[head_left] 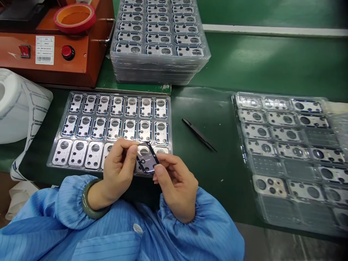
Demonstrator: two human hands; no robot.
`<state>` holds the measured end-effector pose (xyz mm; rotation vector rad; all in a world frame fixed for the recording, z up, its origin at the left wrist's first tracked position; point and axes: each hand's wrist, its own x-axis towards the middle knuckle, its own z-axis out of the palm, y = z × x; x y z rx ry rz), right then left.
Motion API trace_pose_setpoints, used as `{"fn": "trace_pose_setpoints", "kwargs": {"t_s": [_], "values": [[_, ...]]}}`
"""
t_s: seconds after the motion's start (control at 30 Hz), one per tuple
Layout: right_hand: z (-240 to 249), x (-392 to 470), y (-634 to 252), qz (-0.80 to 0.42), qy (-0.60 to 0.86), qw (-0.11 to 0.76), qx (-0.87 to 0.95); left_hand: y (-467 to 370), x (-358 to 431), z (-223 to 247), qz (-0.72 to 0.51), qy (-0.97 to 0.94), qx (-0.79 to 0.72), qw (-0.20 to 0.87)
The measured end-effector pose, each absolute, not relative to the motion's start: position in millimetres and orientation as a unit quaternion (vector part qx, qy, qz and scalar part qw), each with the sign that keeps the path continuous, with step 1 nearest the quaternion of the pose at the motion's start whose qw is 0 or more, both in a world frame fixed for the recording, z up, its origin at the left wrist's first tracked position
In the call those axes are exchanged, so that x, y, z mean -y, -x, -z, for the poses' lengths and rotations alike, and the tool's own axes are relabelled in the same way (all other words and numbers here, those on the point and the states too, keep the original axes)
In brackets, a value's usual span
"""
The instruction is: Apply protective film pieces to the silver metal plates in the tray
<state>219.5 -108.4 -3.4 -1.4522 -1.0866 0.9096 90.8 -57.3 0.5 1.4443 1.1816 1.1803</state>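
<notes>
Between my two hands I hold a small metal plate (147, 159) with a dark blue edge, one large round opening and smaller ones. My left hand (119, 168) pinches its upper left side with thumb and forefinger. At the lower right edge, the thumb and fingers of my right hand (175, 181) grip the same plate. It is held tilted above a clear plastic tray (50, 161) filled with rows of similar plates, and my hands hide part of the front row. Black tweezers (199, 135) lie on the mat to the right of the tray.
Behind the tray rises a stack of filled plastic trays (157, 67). An orange machine (78, 54) carries a roll of red tape (74, 18). At the left stands a white roll of stickers (13, 108). A partly filled tray (296, 170) lies on the right.
</notes>
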Motion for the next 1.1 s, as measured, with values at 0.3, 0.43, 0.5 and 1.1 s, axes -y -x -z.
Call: {"fn": "trace_pose_setpoints", "kwargs": {"t_s": [0.3, 0.43, 0.5, 1.1], "values": [[-15.9, 117.1, -226.3, -0.153, 0.749, 0.487, 0.423, -91.3, 55.1, -3.9, -0.479, -0.574, -0.435, 0.502], [-4.8, 119.2, -235.9, -0.178, 0.785, 0.404, 0.435, -90.7, 55.3, -3.7, -0.479, -0.583, -0.428, 0.497], [4.0, 119.5, -237.7, -0.189, 0.786, 0.365, 0.461, -90.8, 55.3, -3.7, -0.479, -0.586, -0.427, 0.495], [11.5, 116.0, -244.0, -0.205, 0.792, 0.374, 0.436, -91.6, 53.8, 0.6, -0.492, -0.588, -0.439, 0.469]]}}
